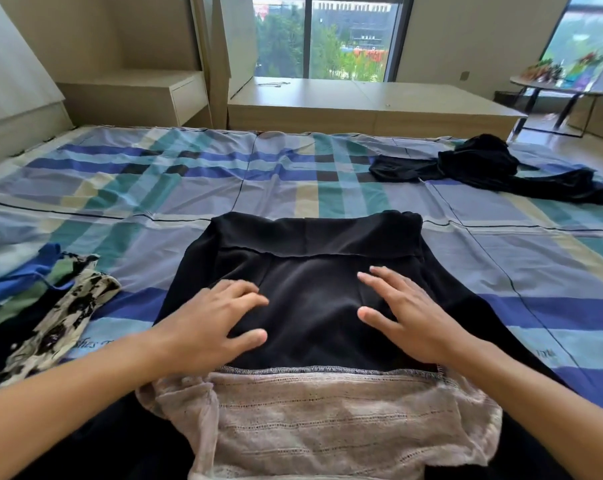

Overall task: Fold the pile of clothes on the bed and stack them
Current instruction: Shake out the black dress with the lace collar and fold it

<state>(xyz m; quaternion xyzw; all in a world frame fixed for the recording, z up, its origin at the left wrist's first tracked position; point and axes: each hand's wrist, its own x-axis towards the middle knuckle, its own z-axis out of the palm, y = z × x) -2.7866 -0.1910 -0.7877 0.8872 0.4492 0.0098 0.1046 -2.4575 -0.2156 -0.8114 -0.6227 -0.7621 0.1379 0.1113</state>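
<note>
We note both grips spread flat, fingers straight, holding nothing; left grip (pixel 206 327) and right grip (pixel 407 317) press side by side on the black garment (pixel 313 244); garment lies mid-bed (pixel 293 178), directly under and ahead of the grips, its near hem overlapping a beige knit (pixel 327 410) closest to us; a band at its far edge runs left to right, so we take the long axis as crosswise; black cloth flares out past each grip, left flap nearer the left grip, right flap nearer the right; we judge this a smoothing step, with the flaps next to come inward; unfolded pile (pixel 50 306) sits at left, near; another black piece (pixel 483 168) lies far right, well apart.
</note>
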